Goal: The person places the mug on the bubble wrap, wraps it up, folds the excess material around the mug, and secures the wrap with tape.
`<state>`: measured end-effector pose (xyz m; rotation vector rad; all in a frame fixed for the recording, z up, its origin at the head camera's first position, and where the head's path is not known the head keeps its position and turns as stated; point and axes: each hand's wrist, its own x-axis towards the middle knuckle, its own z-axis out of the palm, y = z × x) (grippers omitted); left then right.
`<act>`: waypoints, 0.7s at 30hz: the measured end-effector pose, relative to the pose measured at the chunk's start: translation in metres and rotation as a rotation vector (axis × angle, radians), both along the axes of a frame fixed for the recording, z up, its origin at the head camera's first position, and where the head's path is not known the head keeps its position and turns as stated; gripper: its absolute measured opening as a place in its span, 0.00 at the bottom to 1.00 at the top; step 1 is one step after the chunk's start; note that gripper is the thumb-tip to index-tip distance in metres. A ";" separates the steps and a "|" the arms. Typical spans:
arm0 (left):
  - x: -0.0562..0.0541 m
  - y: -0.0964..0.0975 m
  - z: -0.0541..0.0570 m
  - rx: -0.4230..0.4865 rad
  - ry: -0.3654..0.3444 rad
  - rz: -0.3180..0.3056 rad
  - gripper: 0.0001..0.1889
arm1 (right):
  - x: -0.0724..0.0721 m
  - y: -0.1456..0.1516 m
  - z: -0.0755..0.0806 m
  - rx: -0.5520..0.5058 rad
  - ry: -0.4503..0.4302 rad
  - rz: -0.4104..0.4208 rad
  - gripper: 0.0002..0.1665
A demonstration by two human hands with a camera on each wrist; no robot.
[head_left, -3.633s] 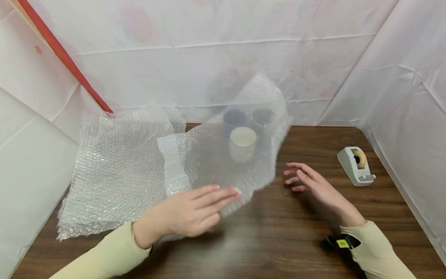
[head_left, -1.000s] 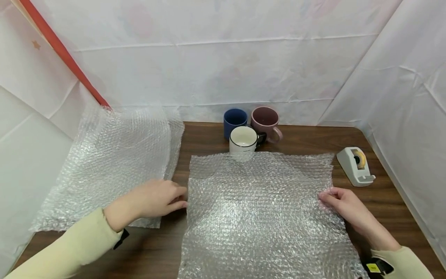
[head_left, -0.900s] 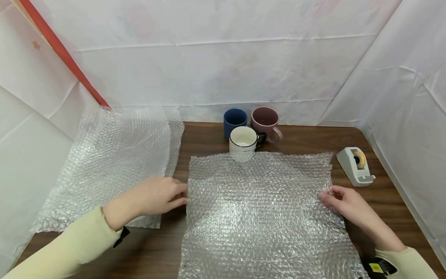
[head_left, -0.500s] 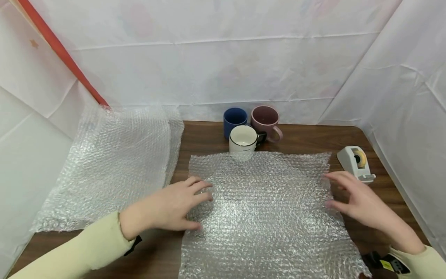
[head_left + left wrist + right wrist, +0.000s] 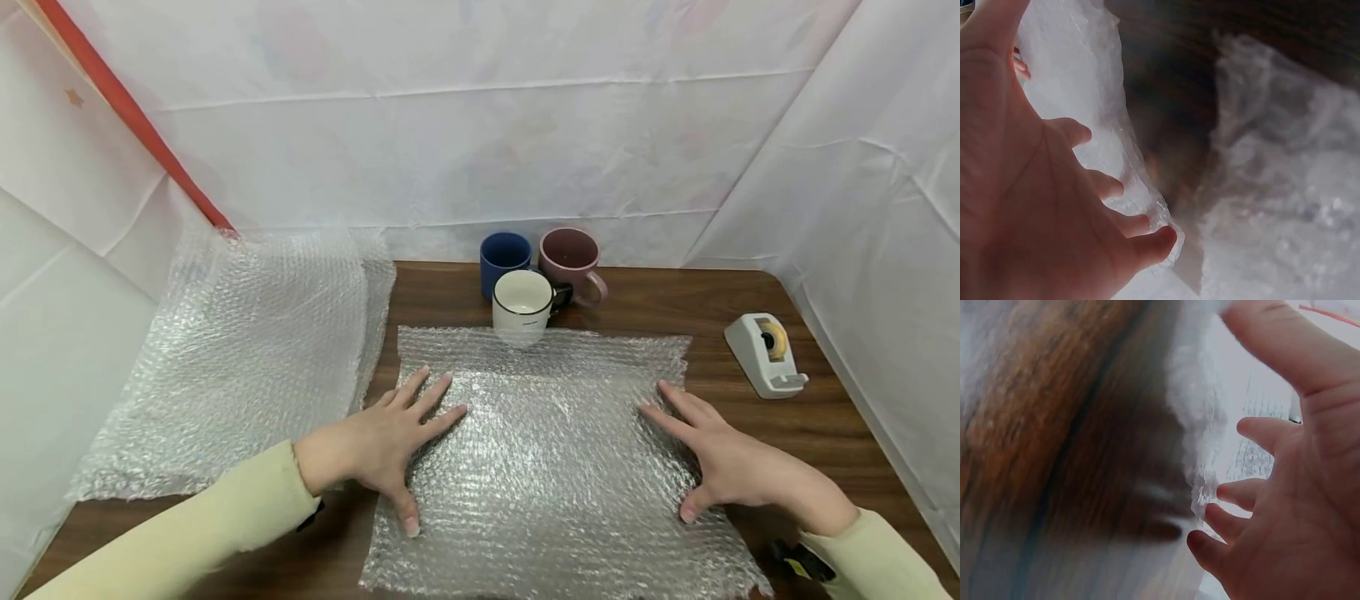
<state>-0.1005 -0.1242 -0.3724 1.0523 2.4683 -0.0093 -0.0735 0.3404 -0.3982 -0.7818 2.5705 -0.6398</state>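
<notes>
bubble wrap sheet: we've got one lying mostly flat across the middle of the tabletop, right in front of us
left hand: ours has its fingers fanned wide over the sheet's left edge, thumb well away from the rest, nothing gripped
right hand: same deal, fingers spread at the right edge, nothing gripped; we can't tell how hard either one presses
mugs: white mug in front, blue mug and pink mug close behind; the sheet's far edge overlaps the white one's foot, can't tell if they touch
bump risk: if we shove the sheet forward, we reckon it could nudge the white mug into the other two
slip risk: wrap's light, so uneven pressure from our hands could skew or ruck it
snag risk: the spare wrap sits close on the left, so a careless sleeve might drag it
tape dispenser: off to the right, seems safe unless our right arm swings wide
</notes>
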 end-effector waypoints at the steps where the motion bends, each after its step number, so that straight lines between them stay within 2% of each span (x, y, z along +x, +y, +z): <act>1: -0.001 0.000 -0.002 -0.007 0.003 -0.001 0.77 | -0.001 -0.001 0.000 0.017 -0.006 -0.002 0.78; 6: -0.004 0.002 -0.009 -0.045 0.027 -0.005 0.78 | -0.009 -0.004 0.001 0.102 -0.028 -0.006 0.79; 15: -0.009 0.005 -0.015 -0.060 0.094 0.001 0.78 | -0.024 -0.007 0.006 0.163 -0.024 -0.015 0.78; 21: -0.010 0.007 -0.014 -0.094 0.099 0.007 0.78 | -0.035 -0.014 0.017 0.190 -0.045 -0.030 0.69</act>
